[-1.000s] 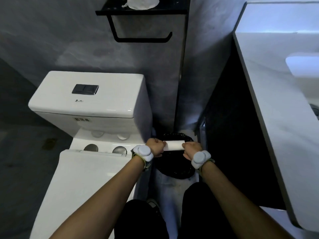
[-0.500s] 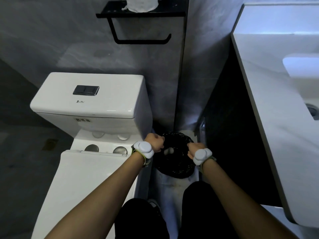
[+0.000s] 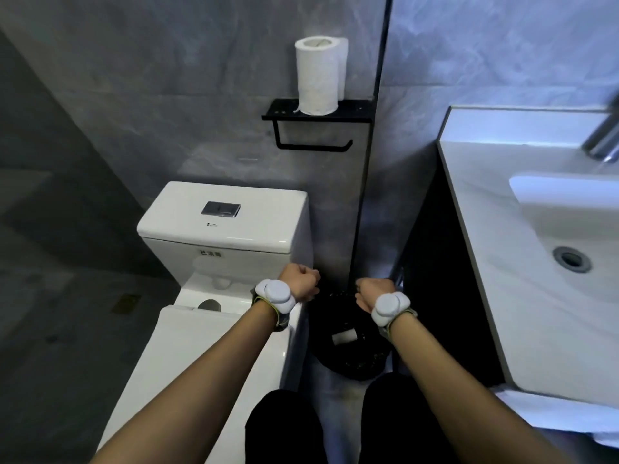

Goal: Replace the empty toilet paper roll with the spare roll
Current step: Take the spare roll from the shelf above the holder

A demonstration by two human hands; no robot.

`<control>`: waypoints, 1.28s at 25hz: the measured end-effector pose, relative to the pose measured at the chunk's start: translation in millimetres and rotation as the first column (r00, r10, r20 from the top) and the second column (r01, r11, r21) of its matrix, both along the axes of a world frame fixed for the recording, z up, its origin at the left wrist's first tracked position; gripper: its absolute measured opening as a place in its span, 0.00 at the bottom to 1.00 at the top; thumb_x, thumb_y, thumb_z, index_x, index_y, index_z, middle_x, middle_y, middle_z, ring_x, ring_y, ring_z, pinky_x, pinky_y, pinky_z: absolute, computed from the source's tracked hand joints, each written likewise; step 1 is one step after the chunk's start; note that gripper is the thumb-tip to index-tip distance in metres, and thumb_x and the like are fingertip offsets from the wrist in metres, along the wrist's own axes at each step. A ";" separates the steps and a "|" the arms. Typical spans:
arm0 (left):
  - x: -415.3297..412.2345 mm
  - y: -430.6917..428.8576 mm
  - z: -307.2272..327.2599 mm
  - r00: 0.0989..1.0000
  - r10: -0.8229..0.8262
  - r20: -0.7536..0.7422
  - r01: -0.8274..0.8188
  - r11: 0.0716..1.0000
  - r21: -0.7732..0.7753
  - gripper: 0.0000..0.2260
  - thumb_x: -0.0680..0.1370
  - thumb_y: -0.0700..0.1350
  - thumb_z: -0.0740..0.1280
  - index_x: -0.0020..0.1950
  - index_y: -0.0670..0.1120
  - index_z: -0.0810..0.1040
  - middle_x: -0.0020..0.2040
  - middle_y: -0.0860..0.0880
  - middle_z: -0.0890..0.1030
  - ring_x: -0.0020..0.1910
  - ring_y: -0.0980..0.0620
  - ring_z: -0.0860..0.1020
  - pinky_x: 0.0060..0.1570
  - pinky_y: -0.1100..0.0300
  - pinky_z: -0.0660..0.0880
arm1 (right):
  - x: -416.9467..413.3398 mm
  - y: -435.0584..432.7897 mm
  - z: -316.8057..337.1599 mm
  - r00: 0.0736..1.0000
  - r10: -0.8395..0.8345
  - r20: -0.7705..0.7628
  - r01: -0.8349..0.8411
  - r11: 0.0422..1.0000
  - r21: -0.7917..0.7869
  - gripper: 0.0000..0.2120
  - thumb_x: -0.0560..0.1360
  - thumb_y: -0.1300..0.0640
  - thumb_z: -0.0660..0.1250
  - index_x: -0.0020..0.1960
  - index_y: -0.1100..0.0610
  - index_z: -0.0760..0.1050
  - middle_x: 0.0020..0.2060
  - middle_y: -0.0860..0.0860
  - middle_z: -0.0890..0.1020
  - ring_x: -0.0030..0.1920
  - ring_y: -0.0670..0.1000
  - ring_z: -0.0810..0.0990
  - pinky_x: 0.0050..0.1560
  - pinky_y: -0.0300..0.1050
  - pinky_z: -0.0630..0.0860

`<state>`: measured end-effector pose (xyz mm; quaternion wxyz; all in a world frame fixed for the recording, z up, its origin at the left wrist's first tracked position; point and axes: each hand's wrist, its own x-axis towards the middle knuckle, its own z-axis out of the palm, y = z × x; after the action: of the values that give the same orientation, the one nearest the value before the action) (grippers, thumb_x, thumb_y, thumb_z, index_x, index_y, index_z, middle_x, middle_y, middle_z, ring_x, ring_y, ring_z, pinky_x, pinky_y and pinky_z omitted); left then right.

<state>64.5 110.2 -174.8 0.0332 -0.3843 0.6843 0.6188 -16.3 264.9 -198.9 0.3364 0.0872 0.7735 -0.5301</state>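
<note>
Empty white cardboard tube (image 3: 343, 337) lies in the black round bin (image 3: 351, 363); black wall holder bar (image 3: 313, 148) bare. Spare white paper roll (image 3: 316, 75) stands on the holder's shelf, right of centre, unmounted. Left hand (image 3: 299, 284) and right hand (image 3: 370, 294) curled, holding nothing.

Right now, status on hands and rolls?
Left hand and right hand fisted, empty. Empty tube in bin. Spare roll upright on shelf; holder bar bare, unobstructed.

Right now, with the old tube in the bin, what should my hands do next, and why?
Probably raise the right hand to the spare roll standing on the shelf. The tube lies in the bin, the holder bar is bare, and both hands look curled and empty.
</note>
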 end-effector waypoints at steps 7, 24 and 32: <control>17.1 -5.6 81.9 0.988 0.038 -0.151 -0.041 0.999 -0.013 0.07 0.77 0.34 0.61 0.39 0.41 0.73 0.32 0.44 0.70 0.24 0.51 0.69 0.22 0.68 0.62 | 6.3 -19.1 82.9 0.983 -0.160 -0.094 0.142 0.974 -0.177 0.11 0.74 0.63 0.67 0.33 0.57 0.77 0.30 0.54 0.76 0.28 0.50 0.75 0.31 0.41 0.74; -11.1 -20.4 237.9 0.889 0.084 -0.451 -0.147 0.983 -0.107 0.06 0.78 0.42 0.67 0.54 0.43 0.76 0.48 0.44 0.79 0.37 0.53 0.79 0.32 0.61 0.76 | -58.2 -50.3 286.4 0.799 -0.090 -0.594 -0.092 0.959 -0.268 0.17 0.69 0.52 0.73 0.43 0.68 0.80 0.35 0.56 0.78 0.39 0.53 0.76 0.52 0.55 0.80; -50.0 -37.5 255.8 0.851 0.095 -0.516 -0.199 0.968 -0.150 0.23 0.75 0.44 0.71 0.69 0.45 0.71 0.61 0.45 0.76 0.61 0.45 0.79 0.46 0.53 0.80 | -90.6 -82.1 320.0 0.671 0.076 -0.738 -0.229 0.967 -0.108 0.23 0.68 0.49 0.76 0.58 0.57 0.75 0.47 0.49 0.77 0.48 0.51 0.77 0.46 0.43 0.76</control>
<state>14.6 72.7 81.0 -0.2331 -0.2615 0.6956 0.6272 -106.9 182.8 121.1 0.0517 -0.2283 0.7930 -0.5625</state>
